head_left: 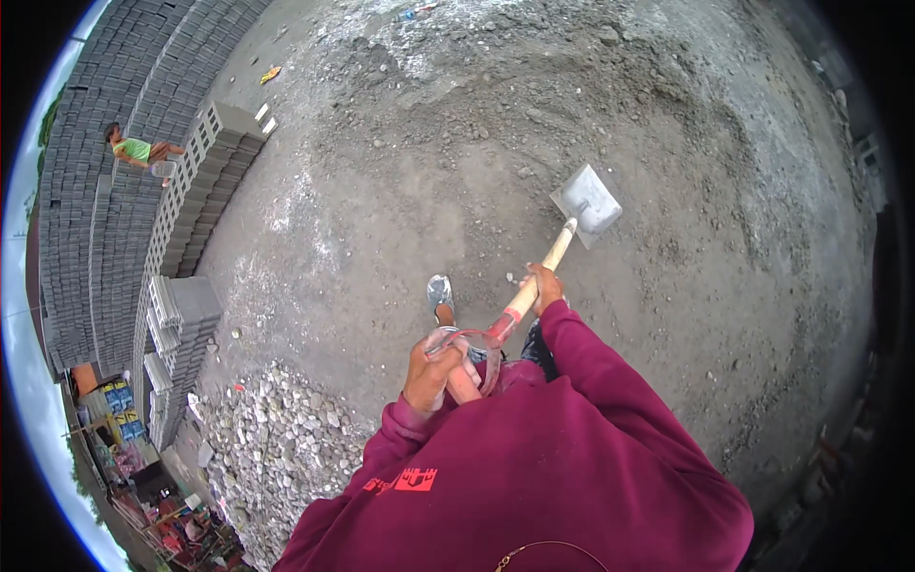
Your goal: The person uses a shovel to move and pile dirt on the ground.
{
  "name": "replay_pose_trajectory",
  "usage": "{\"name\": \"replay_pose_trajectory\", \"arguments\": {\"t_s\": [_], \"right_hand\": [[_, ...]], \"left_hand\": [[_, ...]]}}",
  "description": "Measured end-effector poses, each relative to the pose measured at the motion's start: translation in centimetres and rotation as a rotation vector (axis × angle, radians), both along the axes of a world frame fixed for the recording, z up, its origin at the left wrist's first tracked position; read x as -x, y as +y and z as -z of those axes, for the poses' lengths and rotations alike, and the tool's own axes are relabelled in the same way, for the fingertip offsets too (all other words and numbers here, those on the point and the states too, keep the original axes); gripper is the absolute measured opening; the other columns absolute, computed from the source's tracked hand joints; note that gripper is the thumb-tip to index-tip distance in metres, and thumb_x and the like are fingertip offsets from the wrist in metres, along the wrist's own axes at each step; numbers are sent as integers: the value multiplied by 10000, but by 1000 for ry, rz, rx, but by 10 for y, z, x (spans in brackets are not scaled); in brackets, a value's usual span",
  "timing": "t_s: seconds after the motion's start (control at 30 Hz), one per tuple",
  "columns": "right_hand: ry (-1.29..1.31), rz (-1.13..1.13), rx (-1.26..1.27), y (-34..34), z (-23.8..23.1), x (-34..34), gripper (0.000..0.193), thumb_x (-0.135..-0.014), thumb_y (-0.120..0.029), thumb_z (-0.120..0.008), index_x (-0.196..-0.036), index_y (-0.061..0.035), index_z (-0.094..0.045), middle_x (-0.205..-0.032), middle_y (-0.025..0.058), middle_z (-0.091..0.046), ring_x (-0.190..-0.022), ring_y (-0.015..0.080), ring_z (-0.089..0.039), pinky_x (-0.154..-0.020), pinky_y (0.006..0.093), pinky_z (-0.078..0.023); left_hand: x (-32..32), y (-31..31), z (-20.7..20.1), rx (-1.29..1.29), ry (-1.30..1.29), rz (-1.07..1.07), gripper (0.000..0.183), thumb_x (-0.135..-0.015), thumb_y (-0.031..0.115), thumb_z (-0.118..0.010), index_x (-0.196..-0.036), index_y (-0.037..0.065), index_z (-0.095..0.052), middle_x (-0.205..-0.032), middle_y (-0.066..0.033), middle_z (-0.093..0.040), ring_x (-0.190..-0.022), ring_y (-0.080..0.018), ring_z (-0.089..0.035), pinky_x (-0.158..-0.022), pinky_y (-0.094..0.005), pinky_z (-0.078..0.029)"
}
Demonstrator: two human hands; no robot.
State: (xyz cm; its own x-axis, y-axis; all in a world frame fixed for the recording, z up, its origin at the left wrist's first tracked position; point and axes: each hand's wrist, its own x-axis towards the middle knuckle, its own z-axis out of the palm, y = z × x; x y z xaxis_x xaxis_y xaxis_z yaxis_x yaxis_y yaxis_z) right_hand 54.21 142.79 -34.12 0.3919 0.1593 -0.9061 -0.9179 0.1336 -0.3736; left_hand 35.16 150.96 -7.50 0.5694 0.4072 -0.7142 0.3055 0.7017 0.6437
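Observation:
A shovel (554, 254) with a pale wooden shaft slants away from my body toward the far right. Its flat, square metal blade is silvery and carries no visible load; whether it touches the ground I cannot tell. My left hand (431, 370) is closed on the red D-shaped handle close to my waist. Farther up, my right hand (546, 289) wraps round the wooden shaft below the blade. Both arms are in maroon sleeves, and one dusty shoe (439, 291) shows just beyond the handle.
Loose grey sand (534, 105) forms a low bank ahead. A pile of stones (276, 429) lies at the near left. Stacked concrete blocks (181, 205) line the left side, where a person in a green top (135, 150) sits. Cluttered goods (119, 410) stand at the lower left.

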Motion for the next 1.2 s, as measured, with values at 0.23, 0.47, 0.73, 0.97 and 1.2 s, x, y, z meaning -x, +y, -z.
{"name": "replay_pose_trajectory", "arguments": {"t_s": [0.23, 0.47, 0.73, 0.97, 1.2], "right_hand": [[141, -5, -218, -28, 35, 5, 455, -764, -134, -672, -1115, 27, -431, -943, 173, -572, -765, 310, -606, -675, 443, -536], [-132, -295, -63, -131, 7, -1, 435, -830, -403, -606, -1066, -40, -558, -796, 108, -618, -560, 196, -585, -470, 335, -461], [-310, -345, 581, -329, 19, -15, 317, -823, -256, -596, -1019, -9, -569, -701, 150, -643, -481, 223, -610, -371, 338, -426], [-180, 277, 774, -449, 5, 137, 332, -830, -264, -598, -1036, -5, -577, -775, 155, -657, -519, 236, -631, -391, 352, -437], [110, 386, 682, -319, 18, 370, 337, -785, -244, -613, -1043, -33, -564, -771, 155, -653, -517, 246, -628, -395, 349, -442]], "left_hand": [[-54, -10, -11, -518, -44, 354, 288, -831, 228, -627, -875, -39, -530, -638, -66, -583, -556, -150, -579, -533, -295, -468], [-114, -31, 25, -1165, -96, 819, 398, -785, 292, -634, -831, -85, -517, -675, -210, -612, -696, -318, -624, -638, -401, -479], [-181, -43, -27, -1145, -235, 1129, 393, -776, 320, -679, -841, -41, -537, -675, -171, -613, -645, -299, -630, -605, -391, -480], [-215, -66, -17, -1157, -417, 1374, 482, -763, 320, -651, -967, -101, -533, -880, -310, -621, -863, -453, -619, -741, -458, -494], [-195, -79, -25, -1146, -563, 1507, 539, -752, 370, -654, -941, -116, -520, -806, -323, -601, -815, -471, -605, -716, -480, -483]]}}
